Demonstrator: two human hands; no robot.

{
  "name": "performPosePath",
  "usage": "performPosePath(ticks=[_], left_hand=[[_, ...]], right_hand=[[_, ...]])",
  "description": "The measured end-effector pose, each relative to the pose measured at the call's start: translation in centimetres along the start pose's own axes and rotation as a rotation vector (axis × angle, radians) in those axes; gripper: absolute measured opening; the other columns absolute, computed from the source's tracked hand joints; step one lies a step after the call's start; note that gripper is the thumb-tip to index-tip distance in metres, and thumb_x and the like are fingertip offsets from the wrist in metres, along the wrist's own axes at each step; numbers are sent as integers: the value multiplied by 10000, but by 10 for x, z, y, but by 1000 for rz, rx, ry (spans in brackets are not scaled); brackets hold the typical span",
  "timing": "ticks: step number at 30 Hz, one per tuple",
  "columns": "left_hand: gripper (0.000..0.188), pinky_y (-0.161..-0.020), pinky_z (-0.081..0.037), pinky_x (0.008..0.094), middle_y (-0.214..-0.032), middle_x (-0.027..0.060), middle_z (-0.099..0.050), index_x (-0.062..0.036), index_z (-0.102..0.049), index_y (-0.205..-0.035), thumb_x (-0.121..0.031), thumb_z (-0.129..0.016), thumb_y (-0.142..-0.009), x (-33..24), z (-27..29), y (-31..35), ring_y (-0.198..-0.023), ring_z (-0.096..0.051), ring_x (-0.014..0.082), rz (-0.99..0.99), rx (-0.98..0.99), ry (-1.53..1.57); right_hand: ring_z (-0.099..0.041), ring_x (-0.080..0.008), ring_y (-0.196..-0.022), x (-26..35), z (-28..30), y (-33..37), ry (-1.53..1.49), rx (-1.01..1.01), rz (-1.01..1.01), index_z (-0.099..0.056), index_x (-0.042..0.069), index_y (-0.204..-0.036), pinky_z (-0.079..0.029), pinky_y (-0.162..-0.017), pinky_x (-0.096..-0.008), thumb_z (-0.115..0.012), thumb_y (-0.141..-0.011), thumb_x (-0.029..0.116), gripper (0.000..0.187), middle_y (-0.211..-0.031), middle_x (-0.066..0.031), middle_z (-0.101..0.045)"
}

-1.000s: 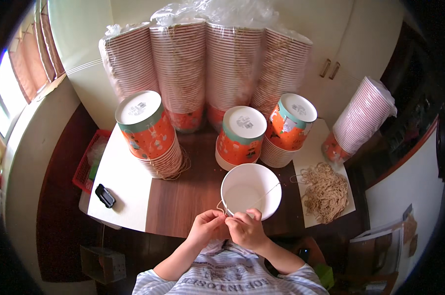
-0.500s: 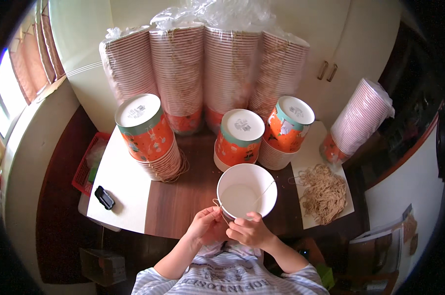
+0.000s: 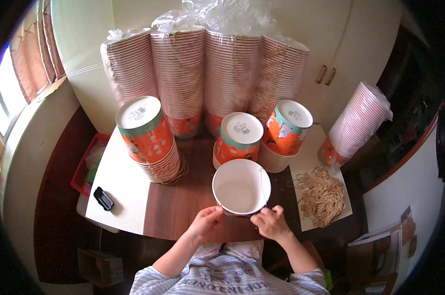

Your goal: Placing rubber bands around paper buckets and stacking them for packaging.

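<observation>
A white-lined paper bucket (image 3: 239,189) sits at the table's near side, its open mouth tilted up toward me. My left hand (image 3: 206,224) is closed in a pinch at the near left of the bucket's rim. Near the rim's right side, my right hand (image 3: 271,223) is closed on a thin string (image 3: 265,199). That string runs from the right fingers up along the bucket's inner right side. Whether the left fingertips also pinch string cannot be made out. Directly behind stands an upside-down orange and green paper bucket (image 3: 239,140) on a stack.
More inverted buckets top stacks at left (image 3: 146,130) and right (image 3: 287,129). Tall plastic-wrapped bucket stacks (image 3: 232,73) line the back; another wrapped stack (image 3: 357,120) leans at right. A tan string pile (image 3: 323,196) lies right. A black tray (image 3: 103,198) and red basket (image 3: 82,169) are left.
My right hand has moved right along the rim, drawing the string to that side. My left hand has stayed near the rim's left. The bucket has shifted slightly left and away.
</observation>
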State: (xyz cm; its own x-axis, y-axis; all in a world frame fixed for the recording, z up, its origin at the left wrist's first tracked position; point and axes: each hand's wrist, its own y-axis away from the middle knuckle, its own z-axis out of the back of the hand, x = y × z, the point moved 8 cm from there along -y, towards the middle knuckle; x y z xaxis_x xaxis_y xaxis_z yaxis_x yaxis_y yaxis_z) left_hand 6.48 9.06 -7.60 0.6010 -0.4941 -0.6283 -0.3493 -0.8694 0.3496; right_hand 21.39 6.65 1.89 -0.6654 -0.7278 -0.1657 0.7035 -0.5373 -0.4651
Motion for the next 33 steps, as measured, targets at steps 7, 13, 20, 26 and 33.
performPosePath(ticks=[7,13,20,26,33], left_hand=[[133,-526,-329,173,-694,-64,-493,-93,-560,-870,-225,-540,-865,9,-7,-1,-613,-409,25,-72,-14,-71],[159,-564,-376,193,-723,-34,-511,-56,-547,-864,-212,-516,-879,7,-17,5,-622,-435,51,-110,-14,9],[109,-647,-430,216,-782,-2,-568,-36,-555,-828,-141,-546,-857,-4,-11,10,-730,-517,72,-167,-30,-49],[119,-648,-422,212,-788,0,-582,-28,-573,-823,-140,-549,-855,-1,-4,3,-718,-510,62,-119,-39,9],[143,-643,-404,196,-789,-1,-581,-4,-584,-856,-142,-547,-858,-12,-6,-4,-714,-497,53,-172,-35,-57]], right_hand=[[-473,-143,-771,9,4,-18,-85,-13,-202,-513,132,-977,-288,-729,-381,-638,-672,212,339,-766,12,-491],[-495,-159,-676,41,1,-40,-225,-21,-326,-551,100,-935,-329,-687,-361,-634,-702,242,286,-661,-4,-535],[-485,-145,-606,49,-6,-50,-137,-45,-310,-497,125,-665,-338,-647,-338,-549,-734,134,87,-547,18,-467],[-478,-153,-610,51,-3,-51,-130,-46,-290,-486,126,-658,-334,-645,-340,-504,-701,106,51,-551,11,-465],[-466,-156,-590,56,-4,-53,-99,11,-241,-501,125,-636,-322,-635,-339,-507,-680,98,52,-541,10,-467]])
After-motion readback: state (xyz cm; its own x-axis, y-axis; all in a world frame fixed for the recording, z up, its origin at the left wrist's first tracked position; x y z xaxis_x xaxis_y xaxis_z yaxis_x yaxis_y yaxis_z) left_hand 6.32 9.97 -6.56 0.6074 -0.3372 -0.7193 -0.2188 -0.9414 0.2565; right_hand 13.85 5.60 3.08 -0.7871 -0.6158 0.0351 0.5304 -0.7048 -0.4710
